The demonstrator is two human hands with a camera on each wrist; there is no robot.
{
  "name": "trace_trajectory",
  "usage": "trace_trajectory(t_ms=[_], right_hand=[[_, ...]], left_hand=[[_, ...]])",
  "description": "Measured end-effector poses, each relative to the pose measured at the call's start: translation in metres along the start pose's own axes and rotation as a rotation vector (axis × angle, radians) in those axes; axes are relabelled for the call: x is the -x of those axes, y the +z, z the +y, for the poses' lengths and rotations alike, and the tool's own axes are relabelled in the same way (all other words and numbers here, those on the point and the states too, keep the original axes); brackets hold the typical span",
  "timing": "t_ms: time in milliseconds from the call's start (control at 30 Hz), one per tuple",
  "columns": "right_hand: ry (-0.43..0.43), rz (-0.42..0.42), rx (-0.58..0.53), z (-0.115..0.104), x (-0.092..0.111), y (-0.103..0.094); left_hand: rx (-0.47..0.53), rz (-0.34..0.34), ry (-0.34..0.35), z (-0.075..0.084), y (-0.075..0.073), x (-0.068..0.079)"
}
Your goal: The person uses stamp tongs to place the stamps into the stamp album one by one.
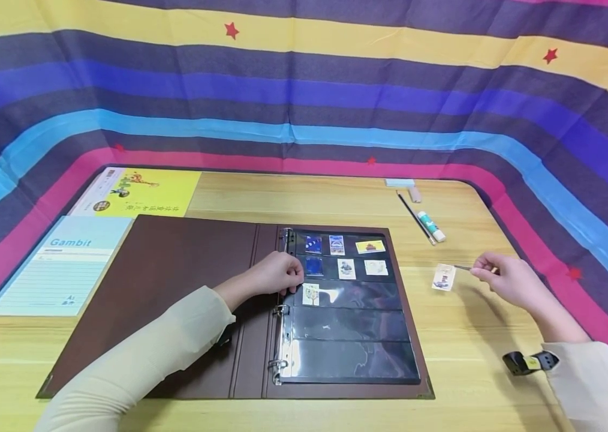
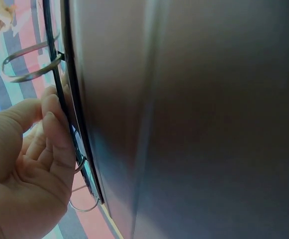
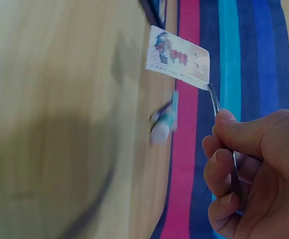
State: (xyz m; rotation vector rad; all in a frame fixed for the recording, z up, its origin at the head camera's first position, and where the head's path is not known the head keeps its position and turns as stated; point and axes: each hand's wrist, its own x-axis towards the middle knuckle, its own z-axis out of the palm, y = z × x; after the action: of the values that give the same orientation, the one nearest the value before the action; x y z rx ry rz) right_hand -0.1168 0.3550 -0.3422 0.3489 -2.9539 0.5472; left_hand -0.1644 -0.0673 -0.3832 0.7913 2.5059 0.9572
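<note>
My right hand grips metal tweezers between thumb and fingers. The tweezer tips hold a corner of a pale postage stamp with perforated edges, raised over the table right of the album. My left hand is at the ring side of the black stamp album page, fingers curled, with thumb and fingertips pinching at the page's pocket area. Several stamps fill the top two rows; a single tree-patterned stamp sits in the third row, just below the left fingertips. The lower pockets show only glossy clear film.
The brown album cover lies spread to the left, with metal rings along the spine. A Gambit notebook and a yellow book lie farther left. At the back right are a glue stick, a pencil and an eraser.
</note>
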Motion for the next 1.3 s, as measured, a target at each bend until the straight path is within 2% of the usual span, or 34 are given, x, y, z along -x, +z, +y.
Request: trace_trajectory(t_ms=[233, 400, 733, 933, 1300], right_hand=[[-0.022, -0.094, -0.132, -0.037, -0.033, 0.011], [-0.079, -0.142, -0.223, -0.066, -0.056, 0.027], [-0.125, -0.18, -0.268, -0.112, -0.085, 0.067], [-0.132, -0.193, -0.229, -0.123, -0.094, 0.082], [-0.157, -0.363, -0.199, -0.129, -0.082, 0.087]], left_hand=[[-0.013, -0.002, 0.007, 0.0, 0.0, -0.001], [-0.018, -0.002, 0.014, 0.0, 0.001, -0.001], [-0.012, 0.003, 0.017, 0.0, 0.0, 0.0], [-0.008, 0.008, 0.025, 0.001, 0.0, 0.001], [-0.012, 0.015, 0.033, 0.001, -0.001, 0.001]])
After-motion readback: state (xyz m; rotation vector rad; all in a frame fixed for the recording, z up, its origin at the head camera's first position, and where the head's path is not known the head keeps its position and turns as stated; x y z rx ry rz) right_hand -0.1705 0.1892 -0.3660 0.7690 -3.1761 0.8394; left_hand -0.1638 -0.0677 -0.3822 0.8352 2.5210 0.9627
